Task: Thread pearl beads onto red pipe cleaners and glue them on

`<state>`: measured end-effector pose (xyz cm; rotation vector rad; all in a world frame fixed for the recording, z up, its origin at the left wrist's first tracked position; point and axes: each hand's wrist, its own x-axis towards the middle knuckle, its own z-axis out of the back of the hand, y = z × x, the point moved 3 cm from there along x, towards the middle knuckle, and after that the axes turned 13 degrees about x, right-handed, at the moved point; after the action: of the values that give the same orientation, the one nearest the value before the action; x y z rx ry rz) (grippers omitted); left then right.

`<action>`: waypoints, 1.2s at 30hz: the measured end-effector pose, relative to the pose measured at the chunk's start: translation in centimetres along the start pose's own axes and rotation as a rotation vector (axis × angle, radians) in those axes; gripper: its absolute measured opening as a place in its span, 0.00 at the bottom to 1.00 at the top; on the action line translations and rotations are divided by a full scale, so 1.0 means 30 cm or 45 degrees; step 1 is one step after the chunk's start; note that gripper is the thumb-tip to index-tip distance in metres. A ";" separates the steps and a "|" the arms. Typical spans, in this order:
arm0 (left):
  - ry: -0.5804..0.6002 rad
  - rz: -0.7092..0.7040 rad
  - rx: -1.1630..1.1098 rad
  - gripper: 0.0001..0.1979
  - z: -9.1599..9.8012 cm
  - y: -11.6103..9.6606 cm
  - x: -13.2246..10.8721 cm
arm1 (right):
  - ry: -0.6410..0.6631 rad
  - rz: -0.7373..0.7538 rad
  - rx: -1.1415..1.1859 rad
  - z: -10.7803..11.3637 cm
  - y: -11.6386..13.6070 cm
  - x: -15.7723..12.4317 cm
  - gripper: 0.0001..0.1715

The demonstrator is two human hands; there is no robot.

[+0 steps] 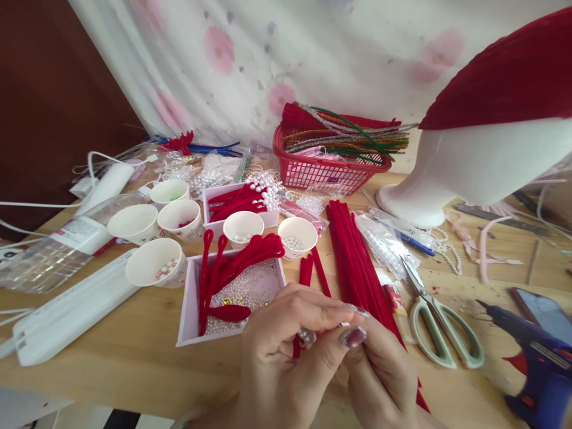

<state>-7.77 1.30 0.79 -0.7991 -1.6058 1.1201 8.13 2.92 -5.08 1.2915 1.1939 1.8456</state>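
Close together at the table's front edge, my left hand (281, 345) and my right hand (384, 369) meet fingertip to fingertip, both closed in a pinch. Whatever they pinch is mostly covered by the fingers. A small clear, shiny bit (307, 337) shows beneath my left fingers, too hidden to name. Left of the hands, a white box (181, 328) holds small pearl beads (263, 280) and looped red pipe cleaners (241, 262). A long bundle of red pipe cleaners (353, 250) lies behind my right hand, partly covered by it.
Paper cups (154, 262) with beads stand at left. Scissors (440, 325), a lighter (395, 301), a blue glue gun (531, 351) and a phone (547, 313) lie at right. Behind are a red basket (326, 170) of pipe cleaners and a white mannequin stand (473, 161).
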 end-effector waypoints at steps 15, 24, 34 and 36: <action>-0.144 0.694 -0.456 0.05 0.007 0.045 -0.046 | 0.007 -0.155 0.486 -0.105 0.080 0.101 0.10; 0.015 0.274 -0.228 0.15 0.018 0.026 -0.033 | 0.123 -0.003 0.382 -0.093 0.111 0.120 0.14; 0.092 0.259 -0.122 0.16 0.025 0.025 -0.037 | 0.001 0.015 0.230 -0.079 0.106 0.113 0.09; 0.073 0.285 -0.162 0.13 0.028 0.026 -0.031 | 0.014 0.016 0.242 -0.080 0.102 0.115 0.08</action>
<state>-8.32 0.51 -0.32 -1.1072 -1.5797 1.1487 4.74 3.69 -1.21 1.3944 1.3984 1.7847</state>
